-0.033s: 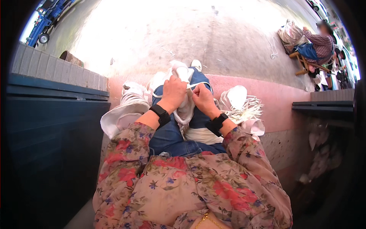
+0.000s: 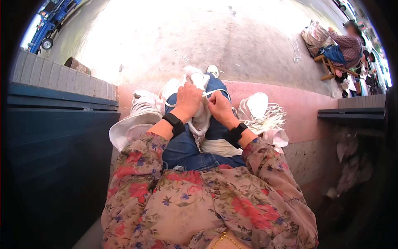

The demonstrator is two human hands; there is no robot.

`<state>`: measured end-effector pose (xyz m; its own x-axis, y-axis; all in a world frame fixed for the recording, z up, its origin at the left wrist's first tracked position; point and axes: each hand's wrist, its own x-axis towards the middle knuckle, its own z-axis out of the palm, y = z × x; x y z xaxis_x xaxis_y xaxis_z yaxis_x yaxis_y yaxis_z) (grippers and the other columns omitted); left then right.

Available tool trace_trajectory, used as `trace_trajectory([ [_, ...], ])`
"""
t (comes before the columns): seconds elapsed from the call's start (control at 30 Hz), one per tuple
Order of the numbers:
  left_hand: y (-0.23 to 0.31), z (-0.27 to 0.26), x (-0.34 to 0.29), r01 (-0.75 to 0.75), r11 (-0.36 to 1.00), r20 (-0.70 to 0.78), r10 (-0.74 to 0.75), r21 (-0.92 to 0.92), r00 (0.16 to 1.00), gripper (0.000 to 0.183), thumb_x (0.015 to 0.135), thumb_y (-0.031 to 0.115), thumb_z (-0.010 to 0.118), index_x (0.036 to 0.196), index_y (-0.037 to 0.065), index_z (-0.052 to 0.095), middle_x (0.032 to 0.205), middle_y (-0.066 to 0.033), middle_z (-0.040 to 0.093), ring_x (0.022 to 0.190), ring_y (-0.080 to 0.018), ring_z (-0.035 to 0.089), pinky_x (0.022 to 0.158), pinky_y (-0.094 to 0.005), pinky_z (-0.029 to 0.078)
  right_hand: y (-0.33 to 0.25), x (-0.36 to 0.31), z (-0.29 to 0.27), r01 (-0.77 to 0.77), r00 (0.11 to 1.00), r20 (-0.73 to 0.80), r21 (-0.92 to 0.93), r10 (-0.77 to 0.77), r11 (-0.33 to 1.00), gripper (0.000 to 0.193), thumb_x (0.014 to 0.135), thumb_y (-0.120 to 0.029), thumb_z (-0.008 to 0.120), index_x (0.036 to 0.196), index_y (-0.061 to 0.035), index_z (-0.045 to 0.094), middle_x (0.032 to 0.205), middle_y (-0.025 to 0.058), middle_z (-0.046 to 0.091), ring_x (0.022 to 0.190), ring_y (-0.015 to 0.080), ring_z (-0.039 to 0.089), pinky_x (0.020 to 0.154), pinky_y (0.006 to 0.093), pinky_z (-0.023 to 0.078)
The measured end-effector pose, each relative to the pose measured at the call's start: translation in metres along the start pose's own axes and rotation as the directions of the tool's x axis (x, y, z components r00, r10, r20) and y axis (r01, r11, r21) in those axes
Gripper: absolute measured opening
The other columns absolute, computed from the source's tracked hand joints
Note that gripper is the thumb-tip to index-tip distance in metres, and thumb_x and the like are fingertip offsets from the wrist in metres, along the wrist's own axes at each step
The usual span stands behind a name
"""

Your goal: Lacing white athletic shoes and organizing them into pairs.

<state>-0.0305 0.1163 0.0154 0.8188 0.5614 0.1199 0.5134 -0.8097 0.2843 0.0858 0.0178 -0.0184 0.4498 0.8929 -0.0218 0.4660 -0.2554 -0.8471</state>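
Observation:
Over my knees, my left hand [image 2: 189,99] is closed on a white fabric piece that looks like a shoe upper [image 2: 196,77]. Just right of it, my right hand [image 2: 220,108] is pinched on a thin white lace [image 2: 206,94] running toward the left hand. The fingertips are partly hidden behind my knuckles. More white fabric hangs between my legs beneath the hands. Beside my left leg lies a nested stack of similar white uppers [image 2: 143,107]. By my right leg is a bundle of loose white laces [image 2: 267,118] with a rounded white piece [image 2: 258,106].
Dark blue panels [image 2: 58,141] flank me at left, with a dark ledge [image 2: 352,117] at right. Ahead, the pink step [image 2: 282,99] meets concrete ground [image 2: 248,54]. Another person [image 2: 346,45] sits at the far right by a full sack [image 2: 316,35]. A blue vehicle [image 2: 47,27] stands far left.

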Motion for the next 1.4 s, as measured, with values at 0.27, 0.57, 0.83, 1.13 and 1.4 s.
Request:
trace_trajectory([
  [0.27, -0.008, 0.006, 0.006, -0.079, 0.995, 0.053, 0.076, 0.056, 0.996, 0.013, 0.067, 0.017, 0.064, 0.065, 0.006, 0.059, 0.071, -0.0096, 0.056, 0.076, -0.0275, 0.052, 0.064, -0.0382, 0.044, -0.003, 0.004, -0.002, 0.08, 0.994, 0.071, -0.012, -0.079, 0.997, 0.006, 0.071, -0.005, 0.051, 0.076, -0.0015, 0.05, 0.07, 0.0175, 0.054, 0.07, 0.034, 0.054, 0.062, 0.041, 0.042],
  [0.57, -0.021, 0.013, 0.007, 0.079, 0.912, -0.049, -0.108, -0.403, 0.993, 0.008, 0.071, 0.006, 0.058, 0.067, 0.002, 0.053, 0.066, -0.0134, 0.053, 0.063, -0.029, 0.052, 0.058, -0.0372, 0.042, -0.013, 0.016, 0.001, 0.401, 0.911, 0.295, -0.472, -0.288, 0.785, 0.007, 0.063, -0.009, 0.059, 0.068, -0.0055, 0.063, 0.071, 0.0107, 0.061, 0.075, 0.027, 0.057, 0.061, 0.0349, 0.049],
  [0.83, -0.027, -0.004, 0.019, 0.231, 0.753, 0.215, -0.121, -0.616, 0.969, 0.011, 0.07, 0.008, 0.064, 0.069, 0.0, 0.056, 0.065, -0.0109, 0.058, 0.059, -0.0168, 0.056, 0.055, -0.0276, 0.044, -0.014, 0.016, -0.004, 0.433, 0.901, 0.307, -0.585, -0.307, 0.686, 0.007, 0.066, -0.012, 0.057, 0.068, -0.008, 0.063, 0.077, 0.0078, 0.057, 0.083, 0.0244, 0.053, 0.065, 0.0341, 0.044],
  [1.13, 0.005, -0.024, 0.054, 0.506, 0.301, 0.518, -0.046, -0.808, 0.854, 0.016, 0.077, 0.01, 0.062, 0.09, 0.0, 0.063, 0.079, -0.0007, 0.06, 0.068, -0.0057, 0.051, 0.061, -0.0199, 0.042, -0.007, 0.002, -0.026, 0.62, 0.766, 0.116, -0.393, -0.632, 0.679, 0.01, 0.067, -0.009, 0.054, 0.076, -0.0089, 0.057, 0.077, 0.0057, 0.051, 0.08, 0.022, 0.05, 0.067, 0.0343, 0.038],
  [1.4, 0.0, -0.007, 0.053, 0.419, 0.686, 0.593, 0.022, -0.595, 0.805, 0.014, 0.074, 0.01, 0.062, 0.082, -0.002, 0.065, 0.072, -0.0042, 0.062, 0.066, -0.0086, 0.055, 0.061, -0.0219, 0.044, -0.105, 0.009, -0.201, 0.655, 0.587, -0.737, 0.19, -0.334, 0.732, 0.016, 0.088, -0.002, 0.043, 0.075, -0.0018, 0.052, 0.07, 0.0086, 0.059, 0.064, 0.0152, 0.058, 0.062, 0.0243, 0.048],
])
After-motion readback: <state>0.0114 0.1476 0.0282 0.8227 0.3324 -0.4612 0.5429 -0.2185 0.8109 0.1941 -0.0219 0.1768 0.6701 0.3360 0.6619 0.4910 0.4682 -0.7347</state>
